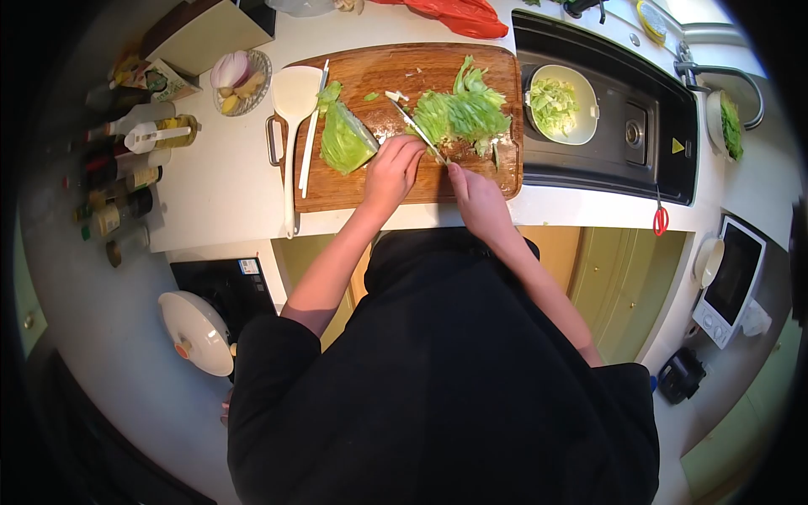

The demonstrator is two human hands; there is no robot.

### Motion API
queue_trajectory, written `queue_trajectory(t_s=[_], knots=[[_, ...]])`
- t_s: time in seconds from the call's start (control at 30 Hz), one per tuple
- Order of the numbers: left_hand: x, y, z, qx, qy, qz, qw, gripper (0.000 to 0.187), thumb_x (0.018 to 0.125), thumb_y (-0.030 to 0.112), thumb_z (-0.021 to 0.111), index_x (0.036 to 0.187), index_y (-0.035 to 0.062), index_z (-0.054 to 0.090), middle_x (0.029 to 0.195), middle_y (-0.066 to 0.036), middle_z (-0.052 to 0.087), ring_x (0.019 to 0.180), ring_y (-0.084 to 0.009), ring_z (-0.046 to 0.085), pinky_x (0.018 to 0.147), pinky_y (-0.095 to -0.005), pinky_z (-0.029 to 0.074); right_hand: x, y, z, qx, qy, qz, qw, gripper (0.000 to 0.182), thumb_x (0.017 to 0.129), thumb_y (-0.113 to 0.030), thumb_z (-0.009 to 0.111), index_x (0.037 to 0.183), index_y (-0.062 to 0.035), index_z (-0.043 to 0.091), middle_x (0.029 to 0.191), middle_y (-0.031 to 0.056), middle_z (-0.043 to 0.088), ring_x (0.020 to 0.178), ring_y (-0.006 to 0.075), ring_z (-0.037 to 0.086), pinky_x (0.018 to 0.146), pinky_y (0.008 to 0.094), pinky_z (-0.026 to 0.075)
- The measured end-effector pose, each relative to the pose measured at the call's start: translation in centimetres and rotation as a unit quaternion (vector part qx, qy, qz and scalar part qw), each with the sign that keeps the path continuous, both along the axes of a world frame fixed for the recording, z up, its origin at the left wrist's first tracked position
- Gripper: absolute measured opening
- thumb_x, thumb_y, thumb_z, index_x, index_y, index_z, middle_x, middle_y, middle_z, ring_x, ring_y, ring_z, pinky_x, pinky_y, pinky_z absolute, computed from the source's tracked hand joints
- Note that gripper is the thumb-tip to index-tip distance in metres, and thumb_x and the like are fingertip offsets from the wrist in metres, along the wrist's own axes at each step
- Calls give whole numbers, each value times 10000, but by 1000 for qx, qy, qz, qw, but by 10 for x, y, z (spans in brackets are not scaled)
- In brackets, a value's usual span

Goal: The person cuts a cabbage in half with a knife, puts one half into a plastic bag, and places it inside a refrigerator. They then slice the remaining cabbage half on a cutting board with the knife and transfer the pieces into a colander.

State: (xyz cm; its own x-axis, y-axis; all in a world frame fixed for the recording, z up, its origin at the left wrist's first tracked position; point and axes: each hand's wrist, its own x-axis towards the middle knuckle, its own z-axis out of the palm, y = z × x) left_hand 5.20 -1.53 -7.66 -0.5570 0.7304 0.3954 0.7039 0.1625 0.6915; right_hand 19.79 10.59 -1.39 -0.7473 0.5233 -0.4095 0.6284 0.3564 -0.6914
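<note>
On a wooden cutting board lies a wedge of lettuce, with a loose pile of cut lettuce to its right. My right hand is closed round the handle end of a knife, whose blade points up and left beside the pile. My left hand rests on the board between the wedge and the blade, its fingers bent and pressed together. Whatever may be under those fingers is hidden. A white ladle and white chopsticks lie across the board's left side.
A black sink at the right holds a bowl of shredded lettuce. Left of the board are a glass dish with onion and several bottles. Red scissors hang at the counter's front edge. A red bag lies behind the board.
</note>
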Motion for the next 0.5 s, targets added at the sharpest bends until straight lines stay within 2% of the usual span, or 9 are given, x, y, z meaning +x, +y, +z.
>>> queue_trajectory(t_s=[0.1,0.17,0.3,0.4,0.43,0.5], knots=[[11,-3,13,-26,-50,25,998,167,918,-14,683,1079,23,710,1081,-127,699,1014,-340,672,870,-412,551,4,2,0,-51,17,-19,998,621,1124,-459,370,840,28,629,781,277,660,801,503,630,743,560,484],[25,-13,27,-29,-38,69,996,297,915,-76,607,1178,30,695,1169,-143,695,1097,-355,655,938,-422,534,10,2,11,-106,43,-51,992,618,1128,-460,367,813,21,595,710,220,626,709,428,616,693,501,482],[43,-26,28,-93,-90,64,989,382,942,-28,581,1315,33,637,1333,-154,642,1211,-364,623,1010,-424,515,22,6,28,-256,68,-128,956,612,1134,-470,360,773,-8,536,629,83,531,587,223,538,606,370,451],[42,-22,38,-93,-102,71,988,405,960,5,567,1362,26,609,1393,-161,614,1248,-368,612,1049,-426,500,18,20,46,-314,53,-164,933,628,1127,-507,365,759,-24,525,630,34,509,586,126,504,579,317,420],[43,-22,45,-89,-104,77,988,409,966,16,563,1373,21,601,1407,-164,606,1256,-368,610,1059,-426,495,18,23,53,-299,43,-152,941,631,1124,-516,371,758,-26,527,631,37,513,580,134,505,578,320,421],[33,-35,60,-61,-96,79,990,459,961,21,585,1420,16,574,1431,-235,577,1310,-383,589,1093,-443,480,15,29,63,-264,33,-129,955,636,1116,-533,383,757,-28,530,632,42,522,569,149,506,576,326,424]])
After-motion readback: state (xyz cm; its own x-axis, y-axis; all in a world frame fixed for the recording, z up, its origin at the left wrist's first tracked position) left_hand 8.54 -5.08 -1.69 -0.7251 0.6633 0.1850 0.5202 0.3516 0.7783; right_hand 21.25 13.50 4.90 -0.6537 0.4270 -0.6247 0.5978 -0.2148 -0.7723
